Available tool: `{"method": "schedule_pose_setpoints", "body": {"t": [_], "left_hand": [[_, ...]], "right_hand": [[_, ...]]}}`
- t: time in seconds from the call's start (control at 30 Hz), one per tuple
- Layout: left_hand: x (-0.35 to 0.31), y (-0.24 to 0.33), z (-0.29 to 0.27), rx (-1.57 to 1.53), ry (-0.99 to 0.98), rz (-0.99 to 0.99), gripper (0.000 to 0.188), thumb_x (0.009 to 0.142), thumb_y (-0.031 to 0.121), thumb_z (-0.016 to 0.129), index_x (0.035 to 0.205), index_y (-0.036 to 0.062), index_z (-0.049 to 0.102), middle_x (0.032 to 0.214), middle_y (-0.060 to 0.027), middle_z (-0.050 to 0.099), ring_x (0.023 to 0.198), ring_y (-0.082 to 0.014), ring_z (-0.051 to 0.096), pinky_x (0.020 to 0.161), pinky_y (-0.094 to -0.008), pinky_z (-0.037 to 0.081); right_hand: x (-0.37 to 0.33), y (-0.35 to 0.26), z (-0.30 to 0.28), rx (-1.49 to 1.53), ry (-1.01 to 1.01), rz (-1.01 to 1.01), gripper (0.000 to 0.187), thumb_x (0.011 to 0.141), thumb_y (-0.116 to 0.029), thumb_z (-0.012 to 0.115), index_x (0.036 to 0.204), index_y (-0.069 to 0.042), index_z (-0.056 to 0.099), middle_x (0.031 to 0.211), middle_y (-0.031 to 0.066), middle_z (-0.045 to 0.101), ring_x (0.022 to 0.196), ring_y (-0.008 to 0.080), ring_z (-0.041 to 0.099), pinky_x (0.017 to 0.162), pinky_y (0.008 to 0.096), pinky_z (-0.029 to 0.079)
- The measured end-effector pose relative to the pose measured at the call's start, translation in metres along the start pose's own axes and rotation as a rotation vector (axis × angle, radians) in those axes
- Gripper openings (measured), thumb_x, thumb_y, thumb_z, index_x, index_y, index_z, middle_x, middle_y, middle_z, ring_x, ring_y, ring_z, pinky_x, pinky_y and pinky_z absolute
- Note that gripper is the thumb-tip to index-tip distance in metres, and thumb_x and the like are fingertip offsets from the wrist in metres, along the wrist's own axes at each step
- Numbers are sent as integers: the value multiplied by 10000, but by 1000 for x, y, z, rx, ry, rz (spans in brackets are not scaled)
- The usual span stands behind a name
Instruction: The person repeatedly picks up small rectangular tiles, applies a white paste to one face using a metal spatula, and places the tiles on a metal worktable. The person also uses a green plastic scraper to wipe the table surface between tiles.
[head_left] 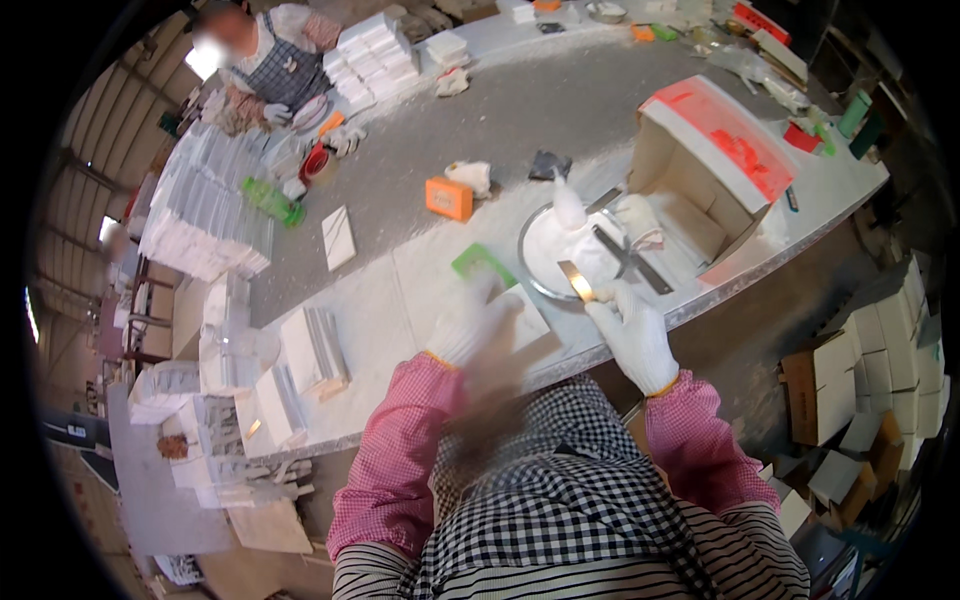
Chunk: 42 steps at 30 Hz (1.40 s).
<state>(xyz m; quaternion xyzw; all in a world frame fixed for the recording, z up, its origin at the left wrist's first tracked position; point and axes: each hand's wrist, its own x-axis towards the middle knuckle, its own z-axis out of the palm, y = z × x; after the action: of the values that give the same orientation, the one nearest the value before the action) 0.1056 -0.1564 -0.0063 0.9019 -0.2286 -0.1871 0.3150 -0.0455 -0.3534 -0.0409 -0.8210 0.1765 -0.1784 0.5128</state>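
Note:
My right hand (637, 338), in a white knit glove, is closed on a small flat scraper (575, 280) whose blade catches the light. The blade reaches over the near rim of a round metal bowl (526, 256) of white paste or powder. My left hand (468, 325), also gloved, is smeared by motion, so its fingers cannot be read. Close beside it are a white tile (528, 318) at the table's near edge and a green pad (482, 264). A white squeeze bottle (568, 203) stands in the bowl, and a wide metal blade (633, 259) lies across its right side.
To the right, an open carton (715, 150) lies on its side. An orange box (449, 199) sits beyond the bowl. Stacked tiles (205, 200) and a green bottle (272, 203) are at left. Another person (285, 65) works across the table. Cartons (825, 385) fill the floor at right.

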Motion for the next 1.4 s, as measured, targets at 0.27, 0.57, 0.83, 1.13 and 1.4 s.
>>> {"method": "schedule_pose_setpoints", "body": {"t": [0.27, 0.57, 0.83, 1.13, 1.4], "left_hand": [[-51, -45, -4, -44, 40, -238, 324, 940, 300, 588, 1019, -9, 640, 973, -274, 671, 958, -433, 660, 847, -479, 505], [-52, -80, 34, 126, 354, -9, 281, 940, 287, 606, 1003, 28, 696, 950, -238, 688, 949, -421, 651, 848, -499, 513], [-56, -81, 48, 400, 523, 71, 212, 898, 246, 674, 1000, 70, 734, 936, -184, 690, 935, -402, 636, 806, -490, 520], [-76, -90, 41, 393, 467, 43, 507, 769, 435, 771, 1082, 53, 656, 1053, -156, 644, 1031, -365, 584, 875, -477, 476], [-93, -95, 33, 464, 276, 43, 892, 617, 481, 874, 1310, 17, 558, 1239, -170, 585, 1131, -381, 538, 962, -472, 459]], "right_hand": [[-53, -7, 73, 113, -229, 173, 242, 945, -211, 705, 1122, -49, 675, 956, 162, 738, 877, 304, 724, 779, 394, 555], [-50, 0, 107, 25, -302, 151, 293, 978, -305, 648, 1161, -77, 649, 962, 168, 743, 913, 374, 713, 805, 444, 543], [-53, -1, 120, -94, -304, 92, 321, 967, -310, 643, 1219, -111, 631, 971, 177, 739, 918, 382, 708, 805, 461, 539], [-51, -1, 131, -321, -294, -90, 477, 987, -320, 582, 1430, -152, 521, 922, 190, 727, 821, 415, 695, 729, 507, 534], [-47, -4, 147, -398, -300, -82, 518, 1001, -320, 531, 1486, -161, 444, 855, 208, 714, 735, 433, 681, 663, 541, 519]]}}
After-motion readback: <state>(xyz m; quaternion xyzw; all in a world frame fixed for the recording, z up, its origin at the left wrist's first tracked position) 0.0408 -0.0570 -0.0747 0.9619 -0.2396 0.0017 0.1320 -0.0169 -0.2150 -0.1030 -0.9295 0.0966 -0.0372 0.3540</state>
